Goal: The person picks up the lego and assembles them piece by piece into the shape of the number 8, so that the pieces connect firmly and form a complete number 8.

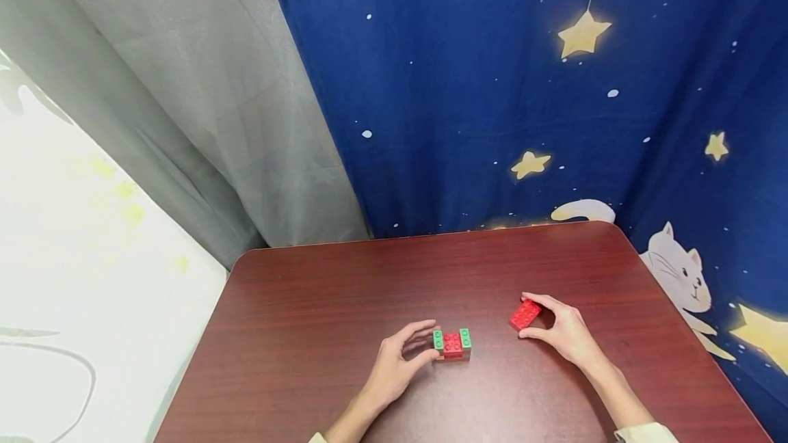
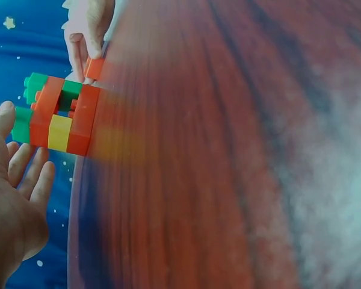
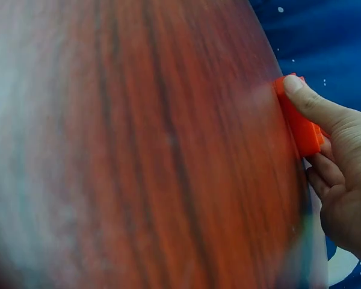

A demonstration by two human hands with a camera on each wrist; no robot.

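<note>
A small structure of toy building bricks [image 1: 452,345] stands on the table, with two green bricks on top and a red one between them. In the left wrist view, its side shows red layers [image 2: 80,126] and a yellow brick [image 2: 59,132]. My left hand [image 1: 394,361] is at the structure's left end, thumb near the front corner and fingers toward the back, loosely curved. Farther right, my right hand [image 1: 566,333] pinches a separate red brick [image 1: 524,315] between thumb and fingers. The right wrist view shows the thumb lying along this red brick [image 3: 302,123].
The brown wood-grain table [image 1: 320,306] has rounded far corners. Behind it hang a dark blue curtain [image 1: 443,87] with stars and a grey curtain [image 1: 246,87]. White patterned fabric [image 1: 74,258] is on the left.
</note>
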